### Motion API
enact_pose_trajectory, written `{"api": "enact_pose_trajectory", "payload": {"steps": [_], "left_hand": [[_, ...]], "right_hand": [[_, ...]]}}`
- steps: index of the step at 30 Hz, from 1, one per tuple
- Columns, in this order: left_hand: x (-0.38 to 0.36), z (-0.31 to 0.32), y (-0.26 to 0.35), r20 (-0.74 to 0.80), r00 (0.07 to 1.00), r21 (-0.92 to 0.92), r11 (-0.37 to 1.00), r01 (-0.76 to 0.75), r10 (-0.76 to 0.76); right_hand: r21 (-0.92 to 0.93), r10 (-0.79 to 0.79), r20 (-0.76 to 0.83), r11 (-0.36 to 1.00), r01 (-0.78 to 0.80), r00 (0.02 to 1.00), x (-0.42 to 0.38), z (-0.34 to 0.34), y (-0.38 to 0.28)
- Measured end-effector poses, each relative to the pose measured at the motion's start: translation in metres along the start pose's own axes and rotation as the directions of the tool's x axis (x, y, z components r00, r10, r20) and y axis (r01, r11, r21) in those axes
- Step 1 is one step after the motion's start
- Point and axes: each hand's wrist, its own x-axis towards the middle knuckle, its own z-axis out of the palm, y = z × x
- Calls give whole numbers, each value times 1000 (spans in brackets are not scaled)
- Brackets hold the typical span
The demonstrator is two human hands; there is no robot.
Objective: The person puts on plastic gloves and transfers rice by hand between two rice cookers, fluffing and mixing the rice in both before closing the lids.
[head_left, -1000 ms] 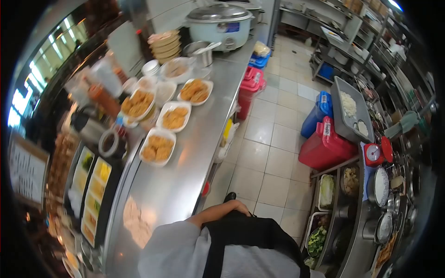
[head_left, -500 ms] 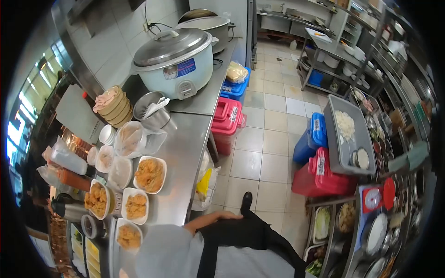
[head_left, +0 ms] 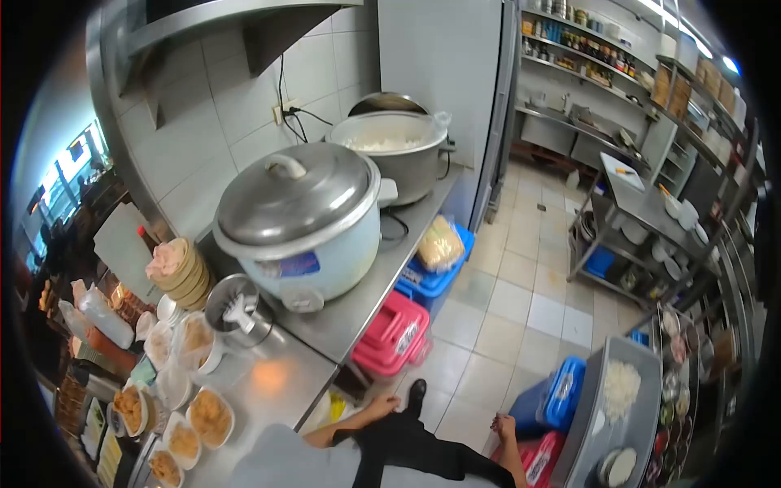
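Observation:
My left hand (head_left: pixel 381 407) hangs in front of my black apron (head_left: pixel 407 447), beside the steel counter (head_left: pixel 281 390). Its fingers are loosely bent and nothing shows in them. My right hand (head_left: pixel 504 426) is low at my other side, near a blue lidded bin (head_left: pixel 561 392) and a red bin (head_left: pixel 543 457). Its fingers are slightly apart, with no object visible. On the counter stand a large pale-blue rice cooker (head_left: pixel 313 268) with a metal lid, and a second cooker (head_left: pixel 407 171) holding white rice. White bowls of fried food (head_left: pixel 210 417) sit toward the lower left.
A steel pot with white utensils (head_left: pixel 242 313) stands by stacked brown bowls (head_left: pixel 185 283). Under the counter edge are a red bin (head_left: pixel 392 333) and a blue bin (head_left: pixel 447 281). A tiled aisle (head_left: pixel 476 325) runs toward sinks. A grey tub (head_left: pixel 590 423) holds a white pile.
The view has risen and moved nearer the cookers; the food bowls have shifted to the lower left. My right hand has come into view. My left hand has come away from my thigh.

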Motion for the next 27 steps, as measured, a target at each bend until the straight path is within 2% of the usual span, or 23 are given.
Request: {"api": "enact_pose_trajectory", "payload": {"steps": [1,2,3,4,5,6,7,9,10,11,12,13,15,17,18,19,21,22,23,24,26,27], "left_hand": [[44,-1,10,62,997,-154,987,48,-39],[68,3,15,104,994,-110,994,26,-15],[101,0,31,143,990,-66,998,-7,17],[123,0,52,142,990,-31,999,-7,12],[154,-1,68,135,991,-42,999,-9,15],[183,2,81,46,988,78,986,-150,146],[211,5,104,-32,957,208,939,-275,288],[235,5,182,-110,943,10,949,-315,314],[247,4,215,-130,942,8,951,-310,308],[259,4,244,-146,913,22,924,-382,381],[265,-1,273,-160,879,36,893,-449,449],[269,-7,302,-182,881,34,898,-439,437],[270,-23,370,-230,738,294,768,-569,635],[269,-51,436,-339,532,481,629,-611,776],[257,-68,475,-378,452,584,587,-560,808],[261,-86,499,-420,242,749,484,-452,875],[256,-121,558,-454,58,863,455,-219,889],[258,-137,583,-521,79,850,525,-40,850],[265,-155,606,-479,72,876,472,97,875],[275,-173,623,-521,221,849,476,229,824],[317,-221,622,-562,503,813,327,481,657],[335,-242,619,-612,599,790,367,491,516]], "right_hand": [[-18,-86,20,996,87,996,49,21,-35],[-243,-204,75,946,216,976,78,23,-36],[-138,-102,82,984,112,991,93,31,-48],[-157,-57,180,984,86,982,107,34,-51],[-216,20,224,976,30,974,93,37,-86],[-285,114,260,958,-37,959,64,38,-137],[-442,-5,371,878,182,929,105,20,-114],[-275,53,201,961,4,978,119,2,-159],[-205,56,134,978,-27,989,141,-8,-172],[-130,65,68,990,-56,996,164,-19,-184],[8,47,61,999,-48,997,192,-29,-190],[143,34,52,989,-41,998,221,-36,-195],[74,3,72,997,-8,997,263,-31,-241],[3,-67,113,998,68,991,304,-8,-303],[-12,-99,156,995,102,983,329,10,-329],[-69,-155,237,982,176,959,350,31,-360],[-124,-276,437,924,361,856,394,69,-420],[-113,-335,544,880,462,769,413,83,-447],[-183,-357,617,802,568,702,435,98,-477],[-71,-365,649,845,531,668,424,113,-523],[27,-348,744,868,495,570,447,134,-576],[27,-332,768,871,490,548,453,144,-598]]}}
